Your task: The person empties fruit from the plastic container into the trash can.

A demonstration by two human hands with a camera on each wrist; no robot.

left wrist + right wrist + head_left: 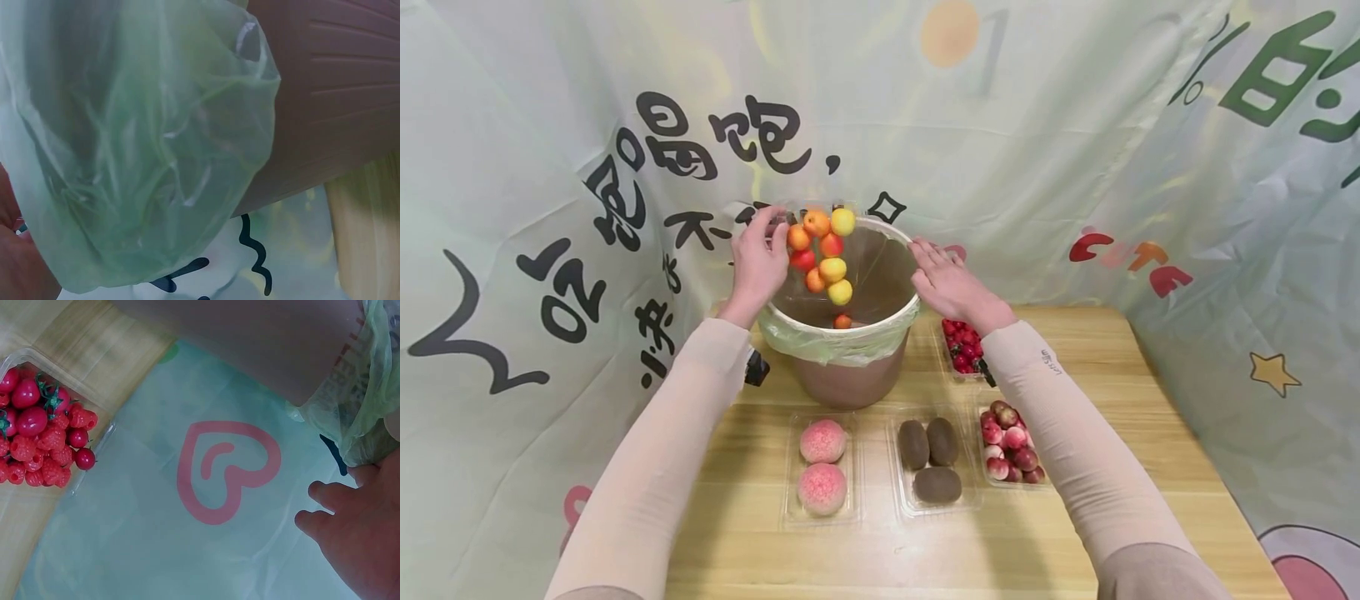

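My left hand grips a clear plastic box tipped over the brown bin, at its left side. Small orange, red and yellow fruits are at the box and in the air below it, and one orange fruit is lower inside the bin. A pale green bag lines the bin and folds over its rim. My right hand rests on the rim's right side, fingers extended. In the left wrist view the bag hides most of the left hand.
On the wooden table stand clear boxes with two pink peaches, three brown kiwis and several reddish round fruits. Another box with red berries and cherry tomatoes lies right of the bin. Printed cloth surrounds the table.
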